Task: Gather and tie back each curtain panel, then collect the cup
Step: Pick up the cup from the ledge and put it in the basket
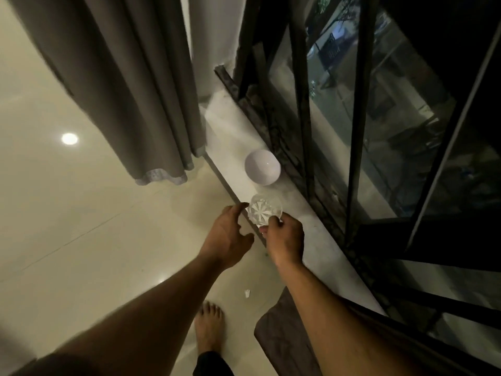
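head view: two bare hands, one clear cup, one white bowl, one bare foot, and two curtain panels, one hanging beyond the hands and one showing only as a bunched lower end beside the right forearm.

the cup (265,211) is a clear, cut-pattern glass seen from above, over the near edge of the pale sill (311,234). the right hand (284,237) pinches its near rim, thumb and fingertips closed on the glass. the left hand (230,234) sits just beside the cup on its left, fingers spread and curved, one fingertip at or almost at the glass; whether it truly touches is hard to tell. the two hands are close together with the cup between them.

the white bowl (262,166) stands on the sill just beyond the cup, apart from both hands. the grey curtain (130,85) hangs farther off, beyond and left of the left hand, its hem above the glossy floor (81,226).

the nearer curtain end (282,335) is dark and cut off by the frame's bottom. the bare foot (208,329) lies under the forearms. the cup's base is hidden, so whether it rests on the sill cannot be told. a small white scrap (247,293) on the floor is too small to identify.
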Motion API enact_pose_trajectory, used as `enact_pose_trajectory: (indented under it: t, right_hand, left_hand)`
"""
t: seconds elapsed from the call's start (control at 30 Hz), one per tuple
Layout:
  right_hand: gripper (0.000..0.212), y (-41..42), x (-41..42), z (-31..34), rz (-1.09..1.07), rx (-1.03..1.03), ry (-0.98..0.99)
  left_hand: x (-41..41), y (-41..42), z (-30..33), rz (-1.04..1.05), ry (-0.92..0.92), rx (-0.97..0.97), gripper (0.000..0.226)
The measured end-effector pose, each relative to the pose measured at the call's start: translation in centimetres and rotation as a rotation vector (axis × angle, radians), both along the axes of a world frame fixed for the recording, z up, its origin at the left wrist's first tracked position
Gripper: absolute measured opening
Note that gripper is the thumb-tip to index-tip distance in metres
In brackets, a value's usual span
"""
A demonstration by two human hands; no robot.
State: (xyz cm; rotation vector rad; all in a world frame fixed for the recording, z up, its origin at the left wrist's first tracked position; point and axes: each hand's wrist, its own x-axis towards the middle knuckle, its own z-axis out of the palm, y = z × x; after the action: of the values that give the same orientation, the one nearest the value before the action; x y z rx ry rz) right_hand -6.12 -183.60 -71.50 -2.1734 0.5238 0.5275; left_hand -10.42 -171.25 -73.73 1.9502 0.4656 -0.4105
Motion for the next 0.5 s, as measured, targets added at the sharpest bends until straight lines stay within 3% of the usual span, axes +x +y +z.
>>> enact_pose_trajectory:
  t: [0.27,0.5]
  right_hand:
    - [0.025,12.3,-6.1,8.5,0.384,0.072,-0.081]
    - [0.023,27.6,-16.9,15.6,0.736,0.166,-0.130]
  left_hand:
    - [-11.9,11.5,7.9,0.364,0.005,0.083,0.073]
    - [-27.5,22.6,16.1,0.790,-0.025,0.269,0.059]
